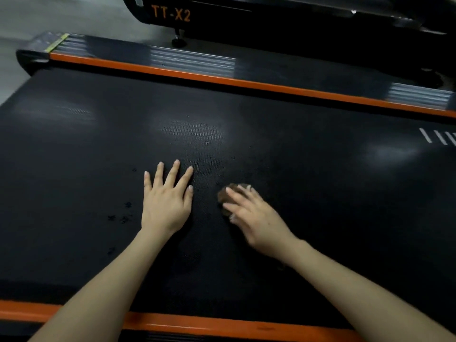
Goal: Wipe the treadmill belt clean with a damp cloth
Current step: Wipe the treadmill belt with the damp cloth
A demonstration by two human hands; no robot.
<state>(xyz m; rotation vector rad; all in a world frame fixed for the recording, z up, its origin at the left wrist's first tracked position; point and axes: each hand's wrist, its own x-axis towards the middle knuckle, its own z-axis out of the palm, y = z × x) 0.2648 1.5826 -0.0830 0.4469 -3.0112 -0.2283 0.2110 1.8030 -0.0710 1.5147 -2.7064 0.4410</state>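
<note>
The black textured treadmill belt (308,174) fills most of the view. My left hand (166,201) lies flat on it with fingers spread and straight. Just to its right, my right hand (251,215) presses a small brown cloth (225,195) onto the belt; the hand is blurred by motion and covers most of the cloth. Small dark specks (121,215) and damp spots dot the belt left of my left hand and ahead of both hands.
Orange side rails run along the far edge (246,82) and the near edge (222,324) of the belt. Beyond the far rail is a ribbed foot strip (192,61). A second black treadmill marked TT-X2 (171,13) stands behind. Grey floor (49,16) shows at top left.
</note>
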